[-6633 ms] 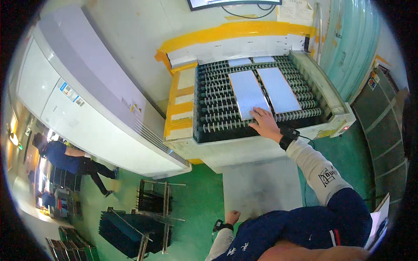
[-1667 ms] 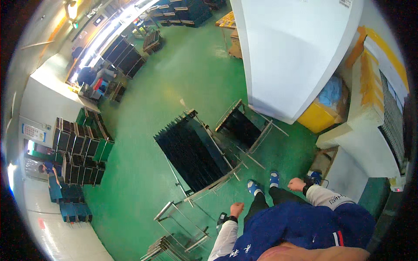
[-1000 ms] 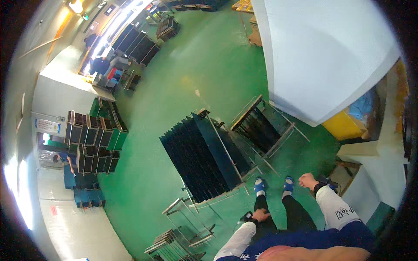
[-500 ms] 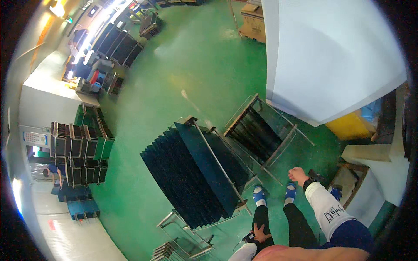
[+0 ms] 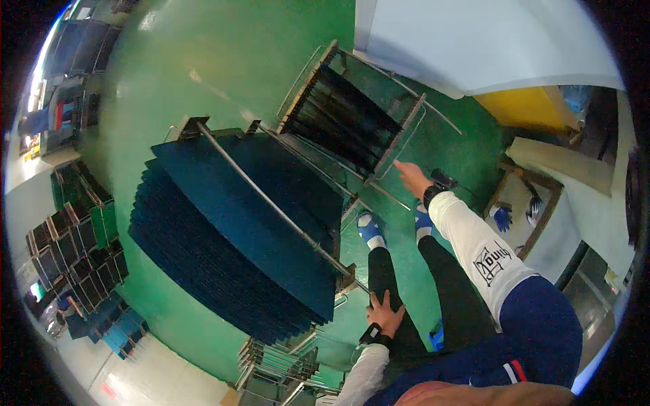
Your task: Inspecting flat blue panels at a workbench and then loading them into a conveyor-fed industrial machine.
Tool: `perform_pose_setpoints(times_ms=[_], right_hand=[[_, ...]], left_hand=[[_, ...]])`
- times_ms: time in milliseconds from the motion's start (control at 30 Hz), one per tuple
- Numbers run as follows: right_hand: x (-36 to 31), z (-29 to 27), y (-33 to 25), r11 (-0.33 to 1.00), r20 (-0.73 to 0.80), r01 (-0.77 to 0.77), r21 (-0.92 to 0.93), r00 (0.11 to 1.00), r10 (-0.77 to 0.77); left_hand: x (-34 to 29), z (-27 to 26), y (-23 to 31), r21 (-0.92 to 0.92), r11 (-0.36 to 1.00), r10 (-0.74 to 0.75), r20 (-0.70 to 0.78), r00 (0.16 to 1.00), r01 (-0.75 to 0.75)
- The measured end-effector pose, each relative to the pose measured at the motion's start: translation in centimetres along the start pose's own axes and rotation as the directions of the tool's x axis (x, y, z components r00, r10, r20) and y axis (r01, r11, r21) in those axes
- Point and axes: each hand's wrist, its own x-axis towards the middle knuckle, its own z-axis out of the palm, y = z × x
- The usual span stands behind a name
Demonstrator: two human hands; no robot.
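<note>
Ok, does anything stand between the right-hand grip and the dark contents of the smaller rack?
Yes: in this view, the metal end bar of the smaller rack lies between the right-hand grip and the dark contents. Nothing else visible blocks that path; the hand's height can't be judged here.

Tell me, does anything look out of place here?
Nothing looks spilled or clearly damaged. Slightly odd: a blue glove and a dark-and-white item lie loose inside a brown-edged frame at right, while the person's left hand and right hand are bare. Perhaps simply set aside.
</note>
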Motion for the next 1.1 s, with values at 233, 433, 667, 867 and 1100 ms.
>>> perform_pose_setpoints(times_ms=[233,433,667,867,1100], right_hand=[[3.7,2.1,1.6,0.955,-0.007,-0.210,0.210,0.976,0.216],[8.2,2.7,5.8,0.957,0.010,-0.150,0.249,0.988,0.153],[10.0,0.7,7.2,0.738,0.161,-0.281,0.613,0.959,0.232],[5.9,-1.7,4.0,0.896,-0.018,-0.186,0.402,0.977,0.211],[1.8,-8.3,6.9,0.897,-0.159,-0.164,0.411,0.956,0.247]], left_hand=[[0.5,1.0,-0.3,-0.061,0.998,0.014,-0.047,0.999,-0.017],[1.5,1.3,-0.1,-0.081,0.997,-0.023,-0.051,0.998,0.019],[1.5,1.4,0.3,-0.025,1.000,0.002,-0.115,0.993,-0.005],[1.2,2.2,-0.2,-0.023,1.000,0.016,-0.144,0.989,-0.020],[0.9,2.4,0.0,-0.002,1.000,0.013,-0.114,0.993,-0.013]])
